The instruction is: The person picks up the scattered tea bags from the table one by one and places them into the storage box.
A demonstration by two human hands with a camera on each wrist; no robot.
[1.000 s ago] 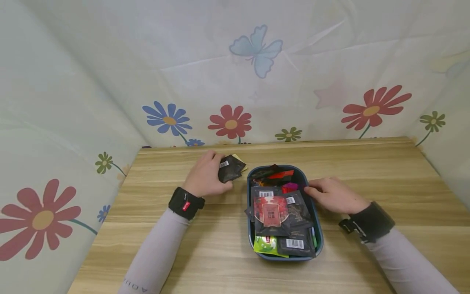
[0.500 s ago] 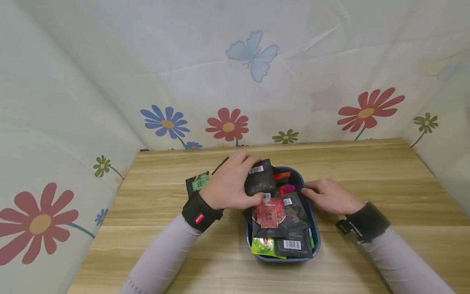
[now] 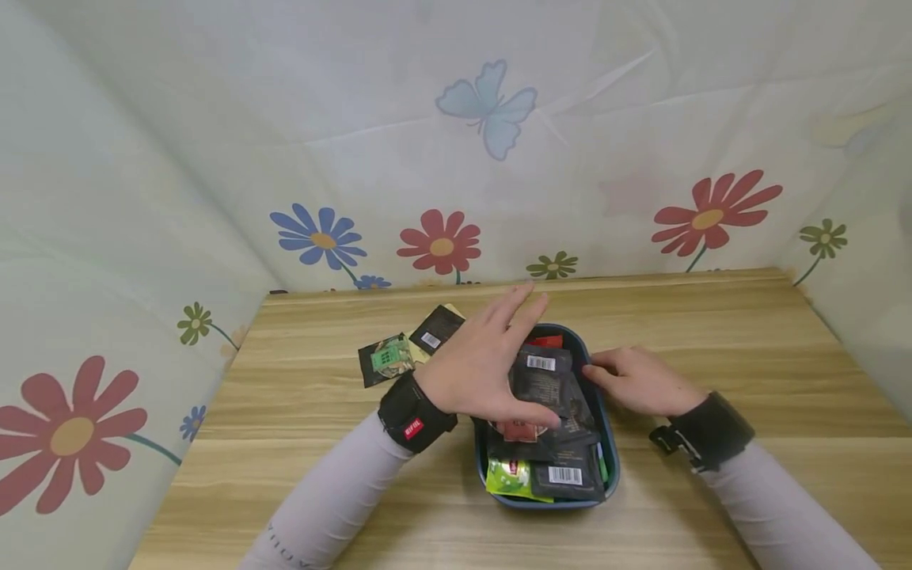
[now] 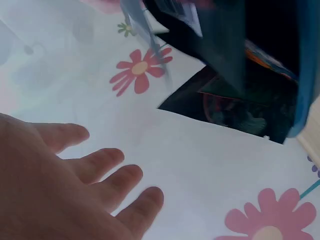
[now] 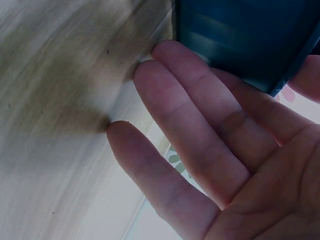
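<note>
A dark blue plastic bin (image 3: 613, 451) on the table holds several tea sachets. On top lie a black sachet with a barcode (image 3: 541, 382), a black sachet with a red label (image 3: 520, 432) and a yellow-green sachet (image 3: 510, 478). Over the bin's left side hovers my left hand (image 3: 480, 372), its thumb and fingers spread and holding nothing. My right hand (image 3: 644, 381) touches the bin's right side near the rim. In the right wrist view, its fingers (image 5: 175, 100) are fairly straight, some tips on the wood, beside the bin wall (image 5: 235, 40).
Left of the bin lie a black sachet with a green label (image 3: 388, 360), another black sachet (image 3: 438, 327) and a yellow one (image 3: 418, 354), partly covered. The wooden table (image 3: 712, 317) meets a white flowered cloth (image 3: 606, 198) at its back edge.
My left hand has carried a black sachet from the left pile rightward onto the bin's contents and let it go. My right hand has stayed at the bin's side.
</note>
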